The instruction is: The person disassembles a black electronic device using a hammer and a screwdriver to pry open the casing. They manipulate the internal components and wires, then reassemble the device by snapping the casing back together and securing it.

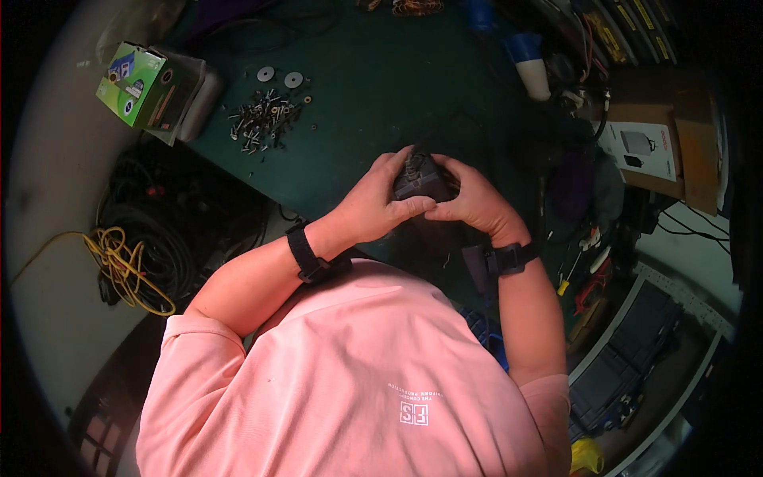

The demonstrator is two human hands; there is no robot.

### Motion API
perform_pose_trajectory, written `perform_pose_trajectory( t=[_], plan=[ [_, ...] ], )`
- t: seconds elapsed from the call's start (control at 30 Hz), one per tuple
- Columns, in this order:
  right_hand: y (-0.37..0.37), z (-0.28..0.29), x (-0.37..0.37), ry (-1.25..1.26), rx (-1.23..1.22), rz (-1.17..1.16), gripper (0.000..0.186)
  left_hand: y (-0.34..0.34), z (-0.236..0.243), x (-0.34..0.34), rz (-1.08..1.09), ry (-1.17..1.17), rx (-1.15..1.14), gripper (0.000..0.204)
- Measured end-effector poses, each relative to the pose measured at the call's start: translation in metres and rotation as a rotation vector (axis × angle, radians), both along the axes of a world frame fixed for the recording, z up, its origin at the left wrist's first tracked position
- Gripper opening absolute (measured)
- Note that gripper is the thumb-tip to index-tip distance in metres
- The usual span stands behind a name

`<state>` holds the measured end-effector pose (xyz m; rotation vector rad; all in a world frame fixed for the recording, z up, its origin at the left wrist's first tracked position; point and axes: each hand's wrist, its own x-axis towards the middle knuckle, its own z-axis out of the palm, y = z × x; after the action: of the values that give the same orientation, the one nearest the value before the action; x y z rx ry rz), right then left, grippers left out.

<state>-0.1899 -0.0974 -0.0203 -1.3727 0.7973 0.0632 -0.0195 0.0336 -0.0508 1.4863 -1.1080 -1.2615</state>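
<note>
Clasping a dark, block-shaped object (423,189) between them in the head view, the left hand (373,205) and the right hand (478,205) close on it from opposite sides. Both thumbs lie along its near edge, their tips touching or nearly so; the fingers wrap its far side and are partly hidden. The object is over the near part of a dark green tabletop (358,87), though whether it rests there or is held above cannot be told. Each wrist wears a black strap, the left one (302,253) and the right one (513,259).

Farther left on the table lies a loose pile of small screws (262,121), with two round washers (279,78) just beyond it. A green box (131,87) stands at the left edge. Below that edge, a yellow cord (119,262) tangles near black coiled cables (163,238). On the far right is a blue-and-white conical piece (531,67); nearer, a brown cardboard box (694,147) stands at the right. Nearer still on that side are a yellow-handled tool (563,287) and a red-handled tool (590,294).
</note>
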Motion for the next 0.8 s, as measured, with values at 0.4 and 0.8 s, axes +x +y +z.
perform_pose_trajectory(
  t=[0.4,0.8],
  plan=[
    [-0.011,-0.006,0.009,0.035,0.125,0.052,0.082,0.002,0.005,-0.004,0.095,-0.064,0.084,0.083],
    [-0.017,-0.003,0.019,0.098,-0.011,0.094,0.076,0.000,-0.023,-0.004,0.180,-0.054,0.140,0.061]
  ],
)
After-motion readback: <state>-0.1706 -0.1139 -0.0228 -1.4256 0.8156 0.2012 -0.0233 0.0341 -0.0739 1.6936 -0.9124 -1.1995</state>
